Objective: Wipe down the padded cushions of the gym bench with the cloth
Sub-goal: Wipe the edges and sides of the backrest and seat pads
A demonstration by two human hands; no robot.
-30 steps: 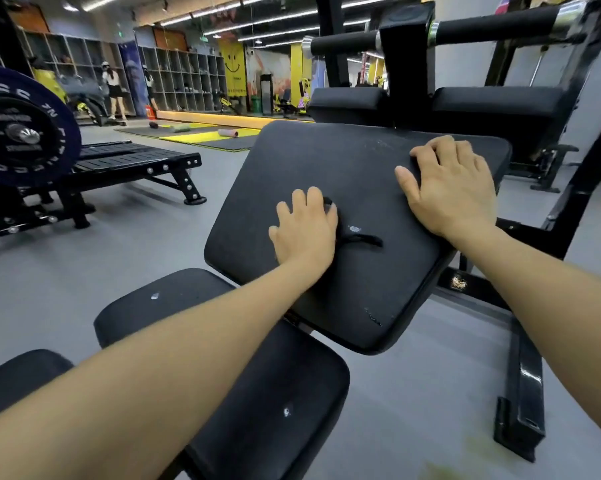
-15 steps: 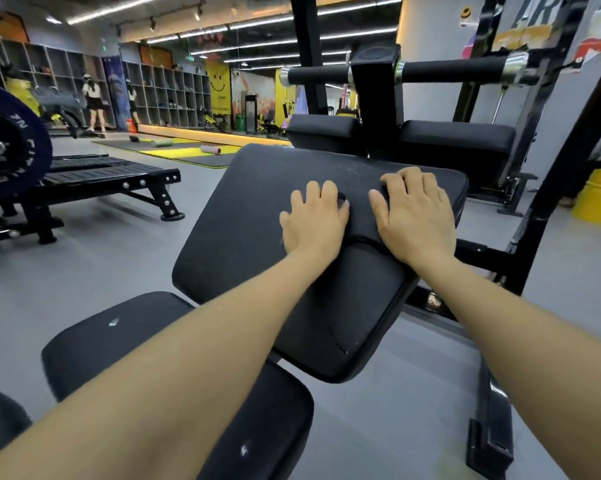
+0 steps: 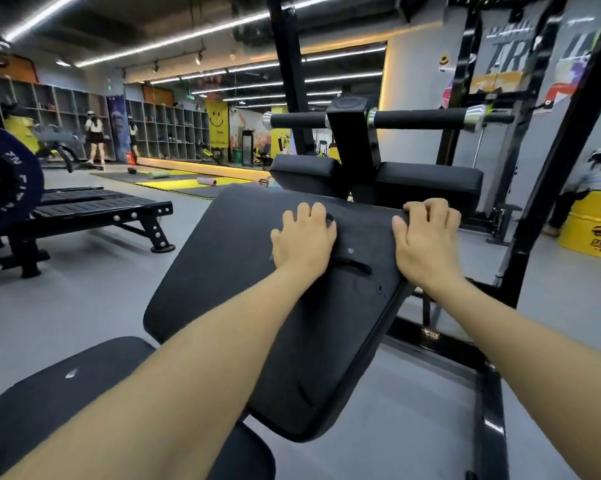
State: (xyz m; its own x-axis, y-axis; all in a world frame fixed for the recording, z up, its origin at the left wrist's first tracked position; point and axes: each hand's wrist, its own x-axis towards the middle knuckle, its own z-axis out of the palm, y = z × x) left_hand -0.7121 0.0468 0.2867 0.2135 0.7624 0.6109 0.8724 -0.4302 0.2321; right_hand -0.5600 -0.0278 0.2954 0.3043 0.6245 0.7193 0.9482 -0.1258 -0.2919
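1. Black vinyl over foam, I judge: the tilted back pad [image 3: 243, 278] is the largest thing before me, slanting up and away from lower right to upper left. It should give a little under pressure and stay put on its steel frame [image 3: 493, 403], so I can lean into it without it shifting. The surface looks smooth and probably slick when damp.

2. The seat pad [image 3: 84, 382] lies lower, at near left, flat, with small pale nicks in its skin. Same covering, so I would go gently over the torn spots.

3. My right hand [image 3: 427, 242] sits at the pad's upper right edge, fingers curled over the rim and gripping it. That rim is the sensible place to steady myself, being firm where the padding wraps its board.

4. My left hand [image 3: 304, 242] rests palm down near the middle of the upper pad, fingers bent onto the dark cloth [image 3: 352, 263], pressing it flat rather than clutching it.

5. The cloth is black, thin and limp, nearly lost against the vinyl; only a rumpled fold shows beside my left wrist. It is light and will bunch easily, so I judge a flat palm holds it better than a pinch.
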